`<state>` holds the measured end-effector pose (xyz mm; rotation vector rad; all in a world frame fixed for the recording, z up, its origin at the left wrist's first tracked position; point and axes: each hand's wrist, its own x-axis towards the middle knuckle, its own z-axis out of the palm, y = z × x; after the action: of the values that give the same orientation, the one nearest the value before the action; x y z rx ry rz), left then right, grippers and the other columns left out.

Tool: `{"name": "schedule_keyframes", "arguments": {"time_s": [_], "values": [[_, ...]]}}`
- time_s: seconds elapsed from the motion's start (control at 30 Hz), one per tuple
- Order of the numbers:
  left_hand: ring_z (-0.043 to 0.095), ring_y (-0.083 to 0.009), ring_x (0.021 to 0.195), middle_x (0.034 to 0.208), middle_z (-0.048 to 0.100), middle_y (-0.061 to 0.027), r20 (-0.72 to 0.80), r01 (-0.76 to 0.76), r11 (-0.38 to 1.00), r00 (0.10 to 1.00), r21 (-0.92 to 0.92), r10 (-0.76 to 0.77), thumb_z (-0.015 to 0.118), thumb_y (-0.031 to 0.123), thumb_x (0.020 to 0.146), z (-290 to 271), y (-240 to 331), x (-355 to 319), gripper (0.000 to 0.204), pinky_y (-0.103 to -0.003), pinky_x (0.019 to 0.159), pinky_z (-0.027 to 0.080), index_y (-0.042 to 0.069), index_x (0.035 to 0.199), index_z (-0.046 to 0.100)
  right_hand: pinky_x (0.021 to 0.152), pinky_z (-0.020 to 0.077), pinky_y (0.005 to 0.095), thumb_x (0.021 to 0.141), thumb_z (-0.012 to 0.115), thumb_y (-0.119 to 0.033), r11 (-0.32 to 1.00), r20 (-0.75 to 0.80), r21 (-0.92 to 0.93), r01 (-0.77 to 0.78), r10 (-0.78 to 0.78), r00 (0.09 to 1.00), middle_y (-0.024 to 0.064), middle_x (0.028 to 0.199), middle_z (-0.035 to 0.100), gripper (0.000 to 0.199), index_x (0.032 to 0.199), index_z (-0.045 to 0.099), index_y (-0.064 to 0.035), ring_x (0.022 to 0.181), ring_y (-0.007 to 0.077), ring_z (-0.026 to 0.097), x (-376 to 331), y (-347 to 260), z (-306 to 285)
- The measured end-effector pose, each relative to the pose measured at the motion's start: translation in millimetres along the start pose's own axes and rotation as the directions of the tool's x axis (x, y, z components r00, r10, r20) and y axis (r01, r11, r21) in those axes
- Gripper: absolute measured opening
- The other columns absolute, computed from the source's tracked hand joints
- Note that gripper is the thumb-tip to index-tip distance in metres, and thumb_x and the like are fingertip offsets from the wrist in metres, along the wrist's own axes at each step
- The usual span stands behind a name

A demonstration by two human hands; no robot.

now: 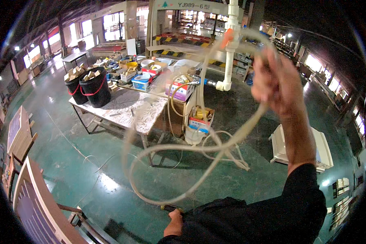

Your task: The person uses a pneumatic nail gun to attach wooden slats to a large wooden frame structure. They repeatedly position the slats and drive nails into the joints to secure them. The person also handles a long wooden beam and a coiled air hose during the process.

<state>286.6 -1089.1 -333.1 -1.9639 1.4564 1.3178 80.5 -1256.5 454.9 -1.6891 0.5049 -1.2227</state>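
Observation:
My right hand, raised high at the right and smeared by motion, is curled around a pale translucent hose. Loops of that hose hang across the middle of the view, and part of it is blurred. Low in the middle, my left hand is closed on a dark tool with yellowish trim; its kind is not clear. One hose loop runs down close to this tool. Further off, a blue fitting joins hose to a white vertical pipe bearing an orange piece.
A worktable carries black buckets of wood blocks, tubs and boxes. A box sits on a white bucket beside it. Panels stand at left. A cream furniture piece is at right. Thin hose trails over the green floor.

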Motion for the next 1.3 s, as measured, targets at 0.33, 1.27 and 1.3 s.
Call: {"name": "schedule_keyframes", "arguments": {"time_s": [0.33, 1.27, 1.3], "values": [[0.052, -0.0401, 0.119, 0.139, 0.048, -0.0163, -0.202, 0.114, 0.687, 0.910, -0.718, -0.363, 0.071, 0.033, 0.082, 26, -11, 33, 0.052, -0.049, 0.102, 0.040, 0.015, 0.130, 0.059, 0.045, 0.0341, 0.0256, 0.105, 0.050, -0.040, 0.856, -0.080, -0.422, 0.300, -0.365, 0.928, -0.0037, 0.060, 0.036, 0.039, 0.089, 0.056, -0.0045, 0.044, 0.0068, 0.028, 117, -169, 37], [0.056, -0.0159, 0.061, 0.075, 0.062, -0.0068, -0.906, -0.889, 0.240, 0.416, -0.389, 0.072, 0.068, 0.025, 0.093, -261, 58, -212, 0.024, -0.033, 0.059, 0.046, 0.003, 0.084, 0.062, 0.055, 0.0457, 0.0299, 0.105, 0.052, -0.029, 0.721, 0.131, -0.592, 0.361, -0.356, 0.925, 0.0066, 0.069, 0.051, 0.037, 0.099, 0.064, 0.0056, 0.050, 0.0160, 0.039, 116, -145, 139], [0.055, -0.0136, 0.060, 0.073, 0.061, -0.0066, -0.933, -0.939, 0.185, 0.319, -0.289, 0.165, 0.066, 0.024, 0.095, -284, 51, -253, 0.026, -0.033, 0.056, 0.045, 0.004, 0.080, 0.060, 0.056, 0.0489, 0.0318, 0.105, 0.052, -0.029, 0.787, 0.153, -0.535, 0.308, -0.268, 0.951, 0.0086, 0.072, 0.055, 0.035, 0.103, 0.065, 0.0037, 0.052, 0.0191, 0.046, 135, -139, 132]]}}
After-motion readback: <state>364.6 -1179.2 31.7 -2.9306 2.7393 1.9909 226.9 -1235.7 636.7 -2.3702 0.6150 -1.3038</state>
